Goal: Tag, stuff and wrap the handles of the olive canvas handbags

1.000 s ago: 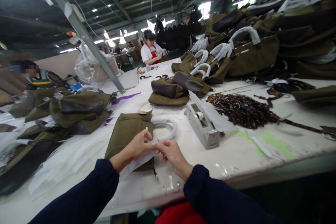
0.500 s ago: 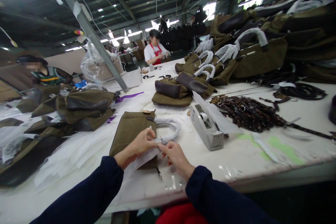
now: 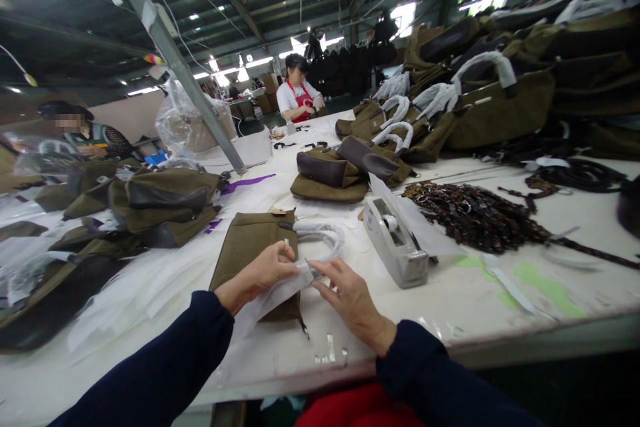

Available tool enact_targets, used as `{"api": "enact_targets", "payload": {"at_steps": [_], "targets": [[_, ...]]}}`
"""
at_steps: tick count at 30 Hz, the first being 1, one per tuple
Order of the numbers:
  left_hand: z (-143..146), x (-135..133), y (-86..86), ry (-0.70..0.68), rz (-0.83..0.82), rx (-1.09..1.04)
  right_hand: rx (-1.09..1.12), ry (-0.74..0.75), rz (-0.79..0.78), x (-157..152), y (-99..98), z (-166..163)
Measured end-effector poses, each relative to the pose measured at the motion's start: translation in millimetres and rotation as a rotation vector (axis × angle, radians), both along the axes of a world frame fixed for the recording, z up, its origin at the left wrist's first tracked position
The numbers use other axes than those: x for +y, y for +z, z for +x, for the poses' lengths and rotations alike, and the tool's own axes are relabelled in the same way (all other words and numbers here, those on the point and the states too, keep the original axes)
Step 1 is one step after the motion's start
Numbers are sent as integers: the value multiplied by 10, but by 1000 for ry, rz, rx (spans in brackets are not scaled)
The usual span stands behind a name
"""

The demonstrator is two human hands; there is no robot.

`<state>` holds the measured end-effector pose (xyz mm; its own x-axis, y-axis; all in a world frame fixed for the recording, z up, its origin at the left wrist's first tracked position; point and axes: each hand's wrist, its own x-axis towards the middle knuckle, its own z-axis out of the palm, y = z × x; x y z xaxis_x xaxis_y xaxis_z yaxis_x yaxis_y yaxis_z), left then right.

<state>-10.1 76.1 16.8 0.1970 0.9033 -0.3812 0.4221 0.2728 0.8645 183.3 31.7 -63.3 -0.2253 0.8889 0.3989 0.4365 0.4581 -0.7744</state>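
An olive fabric bag lies flat on the table in front of me, its handle wrapped in white, pointing right. My left hand is closed, pinching a thin white wrapping sheet around the near end of the handle. Opposite it, my right hand has thumb and fingers on either side of that same handle end, gripping it lightly. What lies under my fingertips is partly hidden. A small metal clip hangs at the bag's lower corner.
A grey tape dispenser stands right of the bag. Beyond it lies a bundle of dark brown straps. More bags are heaped at right and left. White sheets spread at left. Two people work across the table.
My right hand has shifted slightly right and up, its fingers more extended around the handle end. My left hand stays nearly in place. At far left, clear plastic has come up by a co-worker.
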Motion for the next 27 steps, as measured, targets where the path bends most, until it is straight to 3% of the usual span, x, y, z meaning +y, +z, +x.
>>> {"api": "enact_targets", "payload": {"at_steps": [4,9,15,23,27], "targets": [[12,-13,-13,-6,10,-12,-415,92,131,138,159,-42],[-26,7,-67,4,23,-12,-580,136,150,166,256,-101],[-55,65,-66,11,26,43,-648,60,119,246,179,-140],[-44,92,-71,-27,37,142,-468,1,115,80,81,-173],[-92,103,40,-82,122,260,-421,33,57,65,0,-196]]}}
